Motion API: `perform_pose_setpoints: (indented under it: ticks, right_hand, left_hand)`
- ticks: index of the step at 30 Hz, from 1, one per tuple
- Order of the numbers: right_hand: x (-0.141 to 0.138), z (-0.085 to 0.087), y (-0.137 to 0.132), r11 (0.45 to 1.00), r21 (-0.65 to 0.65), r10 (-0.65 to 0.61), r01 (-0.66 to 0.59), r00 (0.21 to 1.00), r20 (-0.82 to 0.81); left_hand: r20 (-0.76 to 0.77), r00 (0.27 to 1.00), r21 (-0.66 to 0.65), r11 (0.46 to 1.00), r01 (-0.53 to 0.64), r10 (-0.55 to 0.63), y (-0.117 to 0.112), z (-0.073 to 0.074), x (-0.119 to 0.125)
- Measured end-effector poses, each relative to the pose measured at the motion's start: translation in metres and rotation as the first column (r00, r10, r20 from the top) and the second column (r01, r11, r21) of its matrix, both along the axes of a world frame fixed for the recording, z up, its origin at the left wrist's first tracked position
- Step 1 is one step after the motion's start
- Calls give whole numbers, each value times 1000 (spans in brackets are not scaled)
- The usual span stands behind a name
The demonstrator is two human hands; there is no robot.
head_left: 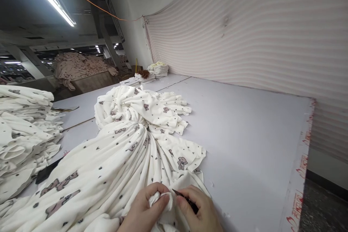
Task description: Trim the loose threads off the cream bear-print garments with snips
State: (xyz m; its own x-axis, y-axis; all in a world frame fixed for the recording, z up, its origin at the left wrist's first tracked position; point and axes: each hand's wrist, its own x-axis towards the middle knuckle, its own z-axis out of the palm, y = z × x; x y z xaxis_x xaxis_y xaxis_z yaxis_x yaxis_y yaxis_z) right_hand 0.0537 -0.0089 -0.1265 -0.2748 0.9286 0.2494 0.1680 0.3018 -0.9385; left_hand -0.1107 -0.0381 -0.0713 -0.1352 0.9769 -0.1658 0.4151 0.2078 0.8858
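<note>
A bunched white fabric [127, 152] printed with small grey bears and dots lies across the grey table [244, 141]. At the bottom edge my left hand [144, 210] pinches a small wad of this fabric between thumb and fingers. My right hand [199, 210] is closed round a thin black tool [186, 198], whose pointed tip touches the pinched wad. Both hands are close together, partly cut off by the frame.
A tall stack of the same white printed fabric [24, 134] rises at the left. A striped pink fabric sheet [258, 36] hangs behind the table. Folded piles [157, 69] sit at the far end. The table's right edge [301, 174] carries red-printed tape.
</note>
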Motion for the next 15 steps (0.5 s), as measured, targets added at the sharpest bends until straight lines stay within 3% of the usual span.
perform_pose_setpoints:
  ticks: [6, 10, 11, 15]
  right_hand:
    - [-9, 12, 1, 986, -167, -23, 12, 998, -63]
    - [17, 7, 11, 963, -264, -74, 47, 993, -95]
    - [26, 1, 13, 962, -261, -94, 74, 994, -63]
    - [54, -32, 20, 946, -262, -151, 191, 975, 165]
  left_hand:
    - [-131, 989, 43, 996, 75, -69, -2, -1, 6]
    - [-224, 971, 147, 983, 114, -79, -7, 11, -7]
    - [-212, 976, 165, 983, 84, -48, -7, 17, -13]
    - [-62, 965, 131, 960, -246, 256, -2, 39, -39]
